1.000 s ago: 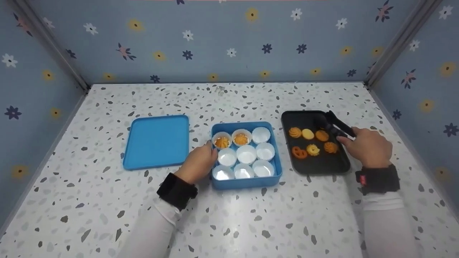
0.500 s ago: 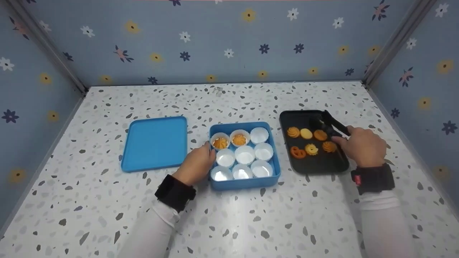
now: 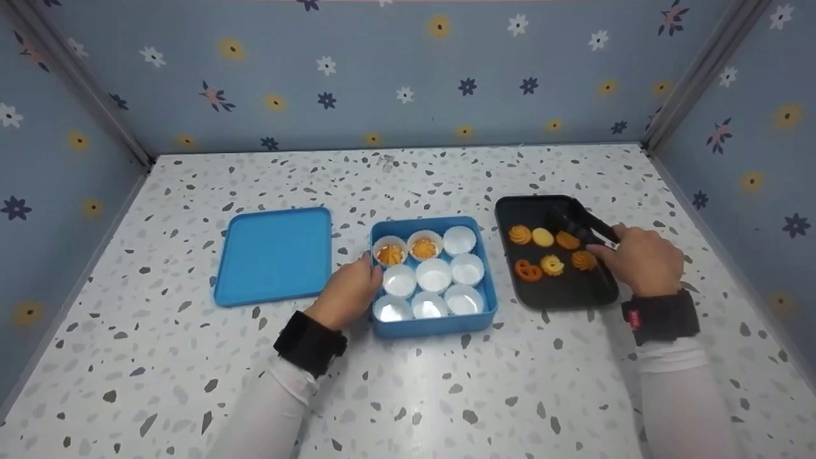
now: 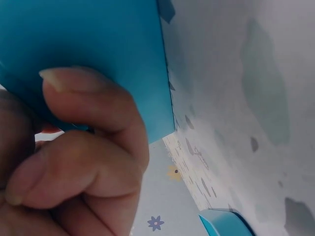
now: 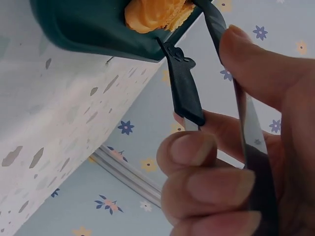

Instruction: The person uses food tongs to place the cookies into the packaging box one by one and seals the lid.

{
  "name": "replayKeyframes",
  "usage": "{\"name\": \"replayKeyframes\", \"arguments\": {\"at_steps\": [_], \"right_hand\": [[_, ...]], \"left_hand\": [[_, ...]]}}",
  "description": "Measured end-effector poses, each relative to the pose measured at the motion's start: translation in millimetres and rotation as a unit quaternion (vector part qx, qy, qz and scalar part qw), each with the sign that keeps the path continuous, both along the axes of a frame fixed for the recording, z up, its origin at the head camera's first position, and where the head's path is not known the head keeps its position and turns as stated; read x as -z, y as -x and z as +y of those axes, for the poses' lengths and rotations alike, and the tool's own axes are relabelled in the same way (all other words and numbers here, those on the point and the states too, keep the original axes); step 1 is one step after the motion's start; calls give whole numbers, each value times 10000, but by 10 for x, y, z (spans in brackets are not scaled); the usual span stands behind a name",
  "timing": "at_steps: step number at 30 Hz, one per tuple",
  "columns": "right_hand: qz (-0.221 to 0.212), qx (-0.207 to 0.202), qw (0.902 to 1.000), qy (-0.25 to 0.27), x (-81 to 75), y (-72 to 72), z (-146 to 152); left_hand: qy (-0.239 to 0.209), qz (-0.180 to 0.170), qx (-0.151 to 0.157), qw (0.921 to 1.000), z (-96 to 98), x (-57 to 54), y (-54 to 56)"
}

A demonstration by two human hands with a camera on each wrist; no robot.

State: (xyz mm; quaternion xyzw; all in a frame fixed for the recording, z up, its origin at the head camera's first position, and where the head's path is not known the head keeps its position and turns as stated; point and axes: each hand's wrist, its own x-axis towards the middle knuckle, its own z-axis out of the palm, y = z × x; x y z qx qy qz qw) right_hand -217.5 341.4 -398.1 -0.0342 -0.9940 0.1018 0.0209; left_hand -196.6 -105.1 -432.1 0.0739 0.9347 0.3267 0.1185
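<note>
In the head view the left hand grips the left wall of a blue square box. White paper cups fill the box; two at the back left hold piped cookies, the others show bare bottoms. The left wrist view shows curled fingers against the box's side. My right hand holds black tongs over a dark tray. The heads of the tongs are beside a round brown cookie and partly overlap it. In the right wrist view the tongs' arms stand apart near a swirled cookie.
Several other snacks lie on the tray, among them a pretzel and a pale yellow round cookie. A blue lid lies left of the box on the speckled table. Flower-patterned panels enclose the back and sides.
The tongs have shifted slightly toward the round brown cookie, and their arms look closer together. The left hand stays on the box. The whole view has drifted a little.
</note>
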Motion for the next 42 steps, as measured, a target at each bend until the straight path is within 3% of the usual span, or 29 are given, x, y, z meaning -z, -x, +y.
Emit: {"name": "replayKeyframes", "arguments": {"at_steps": [5,10,17,25,28,37,42], "right_hand": [[230,-6,9997,11,20,3,-4],[90,43,10000,-2,21,24,27],[95,5,9999,42,3,28,15],[-84,140,9999,57,-89,7,-17],[120,78,9998,121,-164,-38,-90],[979,-677,9926,245,-331,-238,-543],[1632,-1479,9755,0,-269,-327,-880]], "left_hand": [[33,-14,-8,10000,1,9,9],[4,-40,-17,10000,-3,3,4],[137,320,110,9993,-13,22,-6],[60,194,79,9998,-8,16,1],[46,123,59,9999,0,10,2],[-47,43,46,10000,0,2,-10],[34,98,54,9999,-5,-3,-11]]}}
